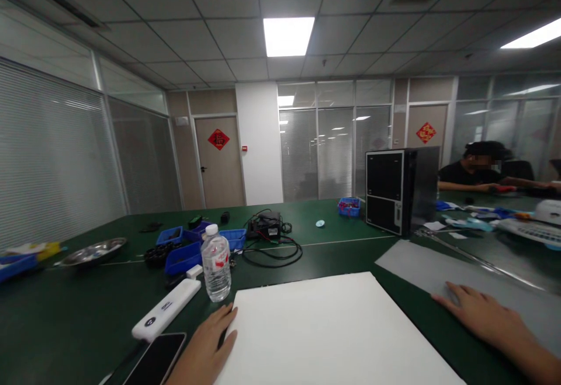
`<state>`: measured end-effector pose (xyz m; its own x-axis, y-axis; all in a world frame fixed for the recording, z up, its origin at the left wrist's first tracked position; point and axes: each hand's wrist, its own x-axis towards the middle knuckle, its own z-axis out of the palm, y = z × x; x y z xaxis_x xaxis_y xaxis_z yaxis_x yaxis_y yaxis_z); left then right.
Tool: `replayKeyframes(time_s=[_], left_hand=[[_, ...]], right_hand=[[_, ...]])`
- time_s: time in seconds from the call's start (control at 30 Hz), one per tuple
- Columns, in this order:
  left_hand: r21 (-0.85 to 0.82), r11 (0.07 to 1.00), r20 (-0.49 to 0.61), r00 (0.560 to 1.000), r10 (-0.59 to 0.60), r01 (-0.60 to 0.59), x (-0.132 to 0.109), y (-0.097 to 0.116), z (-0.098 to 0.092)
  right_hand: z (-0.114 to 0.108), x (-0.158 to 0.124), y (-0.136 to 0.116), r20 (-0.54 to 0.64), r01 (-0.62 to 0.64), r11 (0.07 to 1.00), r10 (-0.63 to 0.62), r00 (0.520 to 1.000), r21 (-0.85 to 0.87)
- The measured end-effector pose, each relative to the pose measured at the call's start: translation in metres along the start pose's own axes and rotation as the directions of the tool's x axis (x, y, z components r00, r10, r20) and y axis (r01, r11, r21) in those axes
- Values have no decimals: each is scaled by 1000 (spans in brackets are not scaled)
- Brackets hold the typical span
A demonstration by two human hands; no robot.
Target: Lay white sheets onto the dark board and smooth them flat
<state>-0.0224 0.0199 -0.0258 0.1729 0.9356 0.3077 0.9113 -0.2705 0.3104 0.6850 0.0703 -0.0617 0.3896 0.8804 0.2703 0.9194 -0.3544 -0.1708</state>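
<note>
A large white board or sheet (315,326) lies flat on the green table in front of me. My left hand (210,338) rests at its left edge, fingers stretched out and touching that edge. To the right, my right hand (482,315) lies palm down with fingers extended over a grey sheet (421,265), holding nothing. Just beyond my left hand stands a capped clear water bottle (216,271) with a red and white label. A white power strip or similar long device (166,310) and a dark-screened phone (155,361) lie to the left of that hand.
Blue bins (184,257), a black box with coiled cables (267,225) and a metal tray (94,252) sit at left. A black computer tower (401,192) stands at back right, near a metal rod (482,259) and a white keyboard (530,231). Another person (456,172) sits at far right.
</note>
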Motion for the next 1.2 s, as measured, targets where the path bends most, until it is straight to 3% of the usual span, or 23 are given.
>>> replayKeyframes(time_s=[0.27, 0.4, 0.5, 0.57, 0.6, 0.67, 0.73, 0.8, 0.97, 1.2], left_hand=[[-19, 1000, -8, 1000, -8, 8, -1, 2, -3], [-35, 999, -21, 1000, -10, 10, -1, 0, -3], [-32, 999, -24, 1000, -15, 14, -2, -1, -3], [-33, 999, -22, 1000, -7, 6, -2, -1, -3], [-35, 999, -21, 1000, -2, 1, -2, -1, -3], [-37, 999, -14, 1000, 3, -4, -1, 0, -2], [-33, 999, -6, 1000, -1, 1, 0, 0, -2], [-23, 1000, 5, 1000, -6, 6, 1, 0, -1], [-20, 1000, 10, 1000, 0, 0, 1, 3, -3], [-26, 1000, 19, 1000, -11, 12, 1, 4, -3]], right_hand=[[-37, -24, -37, 42, 195, 981, -195, 980, 5], [-63, -37, -68, 35, 272, 961, -274, 961, 54], [-75, -58, -100, 112, 451, 835, -505, 856, 315], [-75, -71, -118, 144, 461, 699, -621, 771, 547], [-72, -75, -125, 135, 428, 652, -631, 764, 625], [-63, -78, -132, 102, 368, 630, -582, 806, 684], [-55, -76, -133, 90, 357, 689, -522, 848, 631], [-50, -73, -131, 121, 396, 754, -527, 841, 524], [-63, -84, -141, 177, 530, 743, -635, 752, 409], [-68, -99, -152, 97, 671, 632, -752, 652, 389]])
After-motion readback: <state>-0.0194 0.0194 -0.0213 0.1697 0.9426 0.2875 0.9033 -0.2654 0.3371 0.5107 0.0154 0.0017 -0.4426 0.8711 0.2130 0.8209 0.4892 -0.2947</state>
